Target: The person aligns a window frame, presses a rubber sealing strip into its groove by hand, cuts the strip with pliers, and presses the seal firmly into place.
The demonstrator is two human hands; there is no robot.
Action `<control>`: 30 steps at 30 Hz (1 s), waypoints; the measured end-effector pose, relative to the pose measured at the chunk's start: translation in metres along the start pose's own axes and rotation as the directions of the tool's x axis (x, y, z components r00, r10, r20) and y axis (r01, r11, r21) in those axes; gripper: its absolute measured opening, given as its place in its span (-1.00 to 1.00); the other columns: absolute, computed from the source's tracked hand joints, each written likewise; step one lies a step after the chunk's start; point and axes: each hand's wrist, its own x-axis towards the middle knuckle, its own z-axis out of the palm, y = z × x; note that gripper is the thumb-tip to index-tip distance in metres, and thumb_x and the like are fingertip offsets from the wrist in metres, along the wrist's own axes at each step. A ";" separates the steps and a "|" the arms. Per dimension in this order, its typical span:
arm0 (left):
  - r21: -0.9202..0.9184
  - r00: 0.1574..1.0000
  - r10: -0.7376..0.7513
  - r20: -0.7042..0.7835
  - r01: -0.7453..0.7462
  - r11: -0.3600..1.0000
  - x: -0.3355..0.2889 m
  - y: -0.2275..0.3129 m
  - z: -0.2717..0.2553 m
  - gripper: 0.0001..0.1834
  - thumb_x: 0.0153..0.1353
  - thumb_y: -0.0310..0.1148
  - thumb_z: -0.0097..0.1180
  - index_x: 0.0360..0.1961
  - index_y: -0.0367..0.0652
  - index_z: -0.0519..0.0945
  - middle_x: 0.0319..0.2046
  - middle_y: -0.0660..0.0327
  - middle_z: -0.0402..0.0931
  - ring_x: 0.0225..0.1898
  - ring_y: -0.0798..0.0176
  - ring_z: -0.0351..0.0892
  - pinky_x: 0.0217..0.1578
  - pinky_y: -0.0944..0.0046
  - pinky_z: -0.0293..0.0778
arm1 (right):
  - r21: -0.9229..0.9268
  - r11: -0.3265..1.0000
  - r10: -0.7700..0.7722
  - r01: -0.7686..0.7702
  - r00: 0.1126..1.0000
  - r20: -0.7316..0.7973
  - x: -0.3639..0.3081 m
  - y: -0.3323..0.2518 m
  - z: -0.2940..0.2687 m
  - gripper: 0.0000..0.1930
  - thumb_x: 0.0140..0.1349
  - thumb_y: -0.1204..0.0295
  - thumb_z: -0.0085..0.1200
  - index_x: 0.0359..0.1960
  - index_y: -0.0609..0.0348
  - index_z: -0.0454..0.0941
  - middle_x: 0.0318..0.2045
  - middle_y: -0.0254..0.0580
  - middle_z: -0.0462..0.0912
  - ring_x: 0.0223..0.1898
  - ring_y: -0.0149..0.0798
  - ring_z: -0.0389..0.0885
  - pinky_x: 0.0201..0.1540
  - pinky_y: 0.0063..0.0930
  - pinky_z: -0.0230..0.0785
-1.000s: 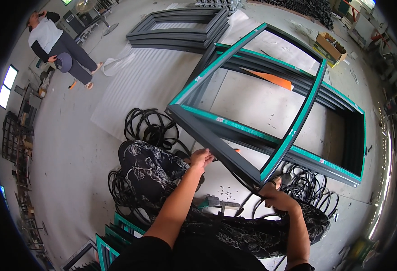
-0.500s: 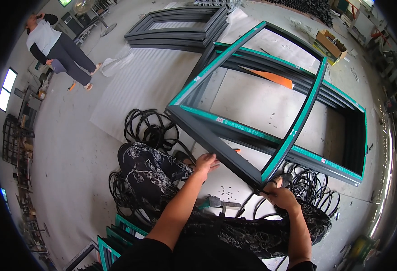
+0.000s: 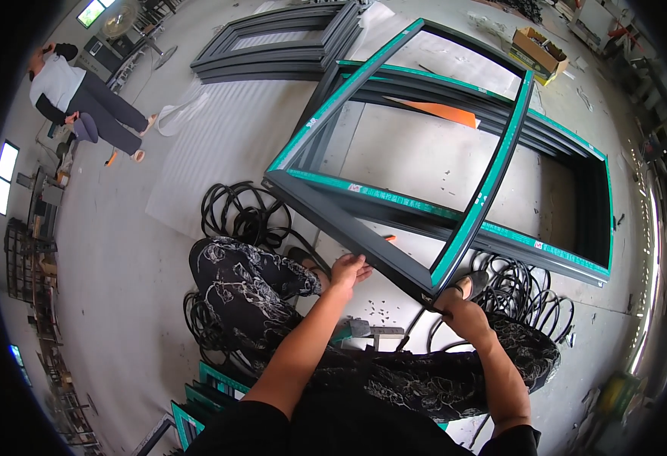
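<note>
A dark grey window frame [image 3: 346, 221] with green protective film on its faces lies askew on top of a stack of similar frames [image 3: 569, 262]. At its near side, my left hand [image 3: 349, 273] has its thumb against the lower edge and its fingers curled beneath. My right hand [image 3: 459, 315] is closed at the near corner, around what appears to be a black rubber strip; its fingertips are partly hidden. From that corner a black strip [image 3: 411, 328] hangs down. Below the frame, close to my legs, lies a grey tool with a green handle [image 3: 360, 330].
Coils of black strip [image 3: 246, 216] lie by both my feet, with another coil [image 3: 527, 296] at right. More grey frames [image 3: 273, 57] are stacked at the back on white sheeting. A person [image 3: 83, 95] stands far left. A cardboard box [image 3: 537, 53] sits far right.
The view has shifted a little, so the frames and the person appear farther left and higher. Both hands stay at the same places on the frame, with the right wrist slightly turned.
</note>
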 end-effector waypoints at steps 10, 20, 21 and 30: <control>0.006 0.996 0.073 -0.053 -0.073 0.997 -0.008 -0.012 0.017 -0.78 0.15 -0.43 0.09 -0.26 -0.31 0.35 -0.38 0.06 0.45 -0.29 0.11 0.55 -0.22 0.12 0.57 | -0.089 0.995 -0.066 0.039 0.943 -0.327 -0.013 -0.019 -0.001 -0.93 -0.14 0.48 0.12 -0.60 0.12 0.48 -0.55 -0.12 0.47 -0.44 -0.06 0.51 -0.41 -0.25 0.41; 0.031 0.999 0.035 -0.033 -0.034 0.999 -0.016 -0.019 0.026 -0.75 0.16 -0.43 0.08 -0.22 -0.35 0.35 -0.33 0.03 0.44 -0.27 0.05 0.53 -0.14 0.10 0.56 | -0.076 0.997 -0.025 0.004 0.957 -0.288 -0.011 -0.007 0.012 -0.94 -0.05 0.47 0.02 -0.60 0.15 0.50 -0.54 -0.11 0.50 -0.32 -0.06 0.48 -0.30 -0.26 0.40; 0.036 0.999 0.035 -0.027 -0.034 0.999 -0.017 -0.019 0.028 -0.75 0.16 -0.43 0.08 -0.22 -0.35 0.35 -0.33 0.03 0.44 -0.27 0.05 0.53 -0.14 0.10 0.56 | -0.061 0.998 -0.027 0.010 0.959 -0.282 -0.010 -0.005 0.013 -0.93 -0.05 0.47 0.01 -0.60 0.15 0.50 -0.54 -0.10 0.50 -0.32 -0.06 0.48 -0.30 -0.25 0.40; 0.022 0.998 0.055 0.011 -0.055 0.998 -0.024 -0.038 0.035 -0.82 0.13 -0.51 0.08 -0.26 -0.33 0.38 -0.31 0.09 0.42 -0.27 0.12 0.52 -0.12 0.13 0.55 | -0.139 0.990 -0.005 -0.027 0.974 -0.224 -0.009 -0.008 0.015 -0.91 -0.04 0.49 -0.03 -0.57 0.16 0.53 -0.52 -0.07 0.55 -0.32 -0.04 0.52 -0.26 -0.28 0.40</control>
